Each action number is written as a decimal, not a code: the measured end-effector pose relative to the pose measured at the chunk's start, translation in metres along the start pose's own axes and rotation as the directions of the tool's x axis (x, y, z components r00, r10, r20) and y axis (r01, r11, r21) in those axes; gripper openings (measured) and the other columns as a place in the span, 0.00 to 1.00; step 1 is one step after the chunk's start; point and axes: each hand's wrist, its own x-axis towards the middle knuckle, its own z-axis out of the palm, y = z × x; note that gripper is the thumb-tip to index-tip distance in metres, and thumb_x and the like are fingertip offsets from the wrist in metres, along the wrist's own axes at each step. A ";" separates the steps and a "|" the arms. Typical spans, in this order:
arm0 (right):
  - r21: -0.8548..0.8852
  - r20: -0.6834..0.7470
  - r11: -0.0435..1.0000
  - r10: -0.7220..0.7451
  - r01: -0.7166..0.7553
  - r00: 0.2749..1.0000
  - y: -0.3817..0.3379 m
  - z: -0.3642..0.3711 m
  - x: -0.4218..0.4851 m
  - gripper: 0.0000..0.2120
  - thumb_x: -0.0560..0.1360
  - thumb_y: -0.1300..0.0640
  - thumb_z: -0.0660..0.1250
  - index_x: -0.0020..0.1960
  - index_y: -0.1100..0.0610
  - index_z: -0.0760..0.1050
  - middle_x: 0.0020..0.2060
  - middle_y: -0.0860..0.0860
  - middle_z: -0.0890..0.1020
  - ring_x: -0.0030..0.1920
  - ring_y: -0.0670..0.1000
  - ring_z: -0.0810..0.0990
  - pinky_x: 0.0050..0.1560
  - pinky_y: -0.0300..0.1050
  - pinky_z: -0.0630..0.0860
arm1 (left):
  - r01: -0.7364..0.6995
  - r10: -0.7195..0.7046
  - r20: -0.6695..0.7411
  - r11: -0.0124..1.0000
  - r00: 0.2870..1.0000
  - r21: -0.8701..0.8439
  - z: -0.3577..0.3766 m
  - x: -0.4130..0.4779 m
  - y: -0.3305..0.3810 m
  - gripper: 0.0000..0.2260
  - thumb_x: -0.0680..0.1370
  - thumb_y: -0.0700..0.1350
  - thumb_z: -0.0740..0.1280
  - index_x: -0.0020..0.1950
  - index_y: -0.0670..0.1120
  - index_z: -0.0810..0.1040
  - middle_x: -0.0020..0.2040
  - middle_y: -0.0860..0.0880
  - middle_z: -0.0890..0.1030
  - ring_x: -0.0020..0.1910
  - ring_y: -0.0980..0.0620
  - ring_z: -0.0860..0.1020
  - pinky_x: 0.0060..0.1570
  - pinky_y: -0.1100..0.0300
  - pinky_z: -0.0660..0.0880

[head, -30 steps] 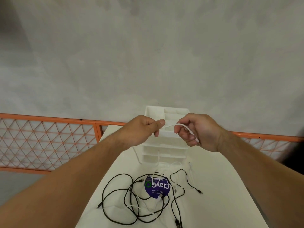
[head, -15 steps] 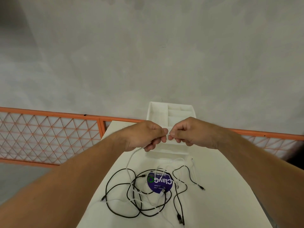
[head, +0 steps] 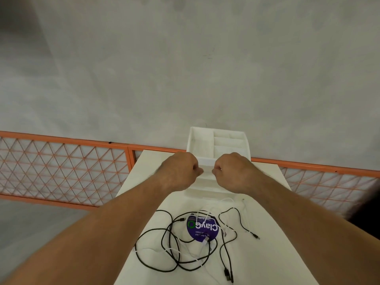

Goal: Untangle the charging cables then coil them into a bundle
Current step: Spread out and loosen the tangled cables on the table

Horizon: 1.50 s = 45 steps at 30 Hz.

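A tangle of black charging cables (head: 174, 254) lies on the white table (head: 277, 254), with thin white cable strands (head: 205, 262) woven through it. Above and behind the tangle, my left hand (head: 178, 171) and my right hand (head: 234, 171) hover as fists, knuckles up, a small gap apart. Each pinches the white cable (head: 208, 171). The short stretch between them barely shows against the white tray behind. How the cable runs under the hands is hidden.
A white compartment tray (head: 193, 140) stands at the table's far end, just behind the hands. A round purple sticker (head: 202, 229) sits under the tangle. An orange mesh fence (head: 61, 165) runs past the table's far edge, over a grey floor.
Both hands turned knuckles up and closed into fists, drawing slightly apart. The white loop that arched between them, then hung from my left hand, is no longer seen.
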 end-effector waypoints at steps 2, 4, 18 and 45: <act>-0.001 -0.036 1.000 0.010 -0.010 0.999 0.006 -0.002 0.001 0.13 0.79 0.52 0.60 0.39 0.53 0.78 0.36 0.50 0.79 0.37 0.51 0.79 0.37 0.42 0.75 | 0.035 -0.036 -0.037 0.999 0.999 -0.019 -0.002 -0.001 -0.008 0.17 0.80 0.53 0.64 0.34 0.46 0.76 0.32 0.51 0.77 0.32 0.51 0.75 0.35 0.56 0.74; -0.013 -0.076 1.000 0.004 -0.005 0.997 0.011 -0.003 0.003 0.13 0.79 0.51 0.60 0.41 0.53 0.79 0.38 0.49 0.80 0.37 0.51 0.79 0.36 0.41 0.72 | 0.064 -0.071 -0.068 0.993 0.995 -0.099 -0.004 -0.001 -0.013 0.20 0.80 0.53 0.65 0.29 0.49 0.71 0.27 0.52 0.72 0.26 0.52 0.70 0.31 0.59 0.67; -0.080 -0.180 0.996 0.028 -0.043 0.983 0.044 -0.008 0.011 0.15 0.81 0.51 0.58 0.41 0.55 0.78 0.31 0.47 0.75 0.36 0.52 0.75 0.39 0.42 0.68 | 0.217 -0.233 -0.183 0.970 0.955 -0.106 -0.024 0.006 -0.051 0.21 0.80 0.51 0.64 0.28 0.48 0.70 0.24 0.52 0.68 0.24 0.52 0.67 0.28 0.62 0.66; 0.064 0.023 0.966 0.249 -0.250 0.968 0.120 0.005 0.004 0.13 0.82 0.56 0.55 0.52 0.59 0.77 0.49 0.57 0.81 0.48 0.57 0.78 0.48 0.45 0.72 | 0.164 -0.156 -0.308 0.986 0.938 0.000 -0.051 0.004 -0.062 0.17 0.81 0.52 0.61 0.33 0.49 0.74 0.28 0.50 0.73 0.30 0.47 0.73 0.31 0.59 0.67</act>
